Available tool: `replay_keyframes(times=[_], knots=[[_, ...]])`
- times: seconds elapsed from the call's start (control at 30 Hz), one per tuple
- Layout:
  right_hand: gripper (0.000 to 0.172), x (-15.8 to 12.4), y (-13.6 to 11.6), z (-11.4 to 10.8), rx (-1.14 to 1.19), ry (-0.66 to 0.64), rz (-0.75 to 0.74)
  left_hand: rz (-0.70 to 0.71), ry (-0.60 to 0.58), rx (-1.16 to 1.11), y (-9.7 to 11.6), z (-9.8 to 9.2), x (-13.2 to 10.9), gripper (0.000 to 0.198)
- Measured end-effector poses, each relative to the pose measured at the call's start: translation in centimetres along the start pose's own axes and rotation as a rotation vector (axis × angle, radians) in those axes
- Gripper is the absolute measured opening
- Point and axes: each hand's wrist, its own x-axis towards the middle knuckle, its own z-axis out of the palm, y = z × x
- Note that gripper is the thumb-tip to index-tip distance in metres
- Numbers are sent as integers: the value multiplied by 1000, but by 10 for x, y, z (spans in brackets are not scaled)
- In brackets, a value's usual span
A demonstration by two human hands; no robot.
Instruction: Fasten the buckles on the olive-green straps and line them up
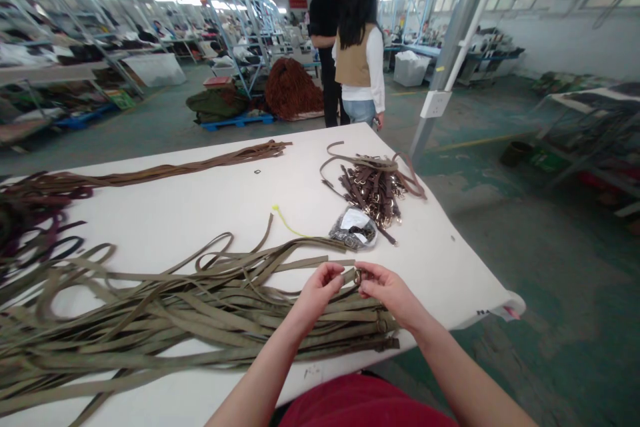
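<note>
My left hand (320, 293) pinches the end of an olive-green strap (349, 275) above a big heap of olive straps (165, 313) on the white table (200, 207). My right hand (385, 290) is closed on a small metal ring (357, 275) at that same strap end. The two hands nearly touch. A clear bag of metal rings (354, 228) lies just beyond them.
A pile of brown straps with metal buckles (375, 183) lies at the far right of the table. Long brown straps (150, 173) run along the far edge, dark ones (30, 220) at the left. Two people (350, 40) stand beyond the table. A grey pillar (450, 47) rises at the right.
</note>
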Motion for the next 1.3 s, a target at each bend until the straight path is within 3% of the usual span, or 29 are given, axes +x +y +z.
replay_keyframes(times=[0.23, 0.43, 0.6, 0.77, 0.97, 1.07, 1.3], knots=[[39, 2, 2, -1, 26, 1, 28, -74, -25, -65, 9, -1, -1, 28], [33, 15, 8, 0, 265, 104, 41, -77, 31, -86, 10, 0, -2, 30], [27, 20, 11, 6, 215, 135, -55, -102, 130, -188, 3, -2, -3, 33], [29, 23, 12, 14, 86, 154, -111, -134, 52, -266, -3, -1, -3, 34], [26, 28, 19, 16, 88, 156, 3, -156, -83, -326, -7, -8, -6, 28], [29, 32, 26, 15, 190, 160, 43, -130, -87, -283, -5, -9, -5, 27], [29, 27, 21, 12, 43, 147, 76, -113, -72, -202, 2, -5, -5, 22]])
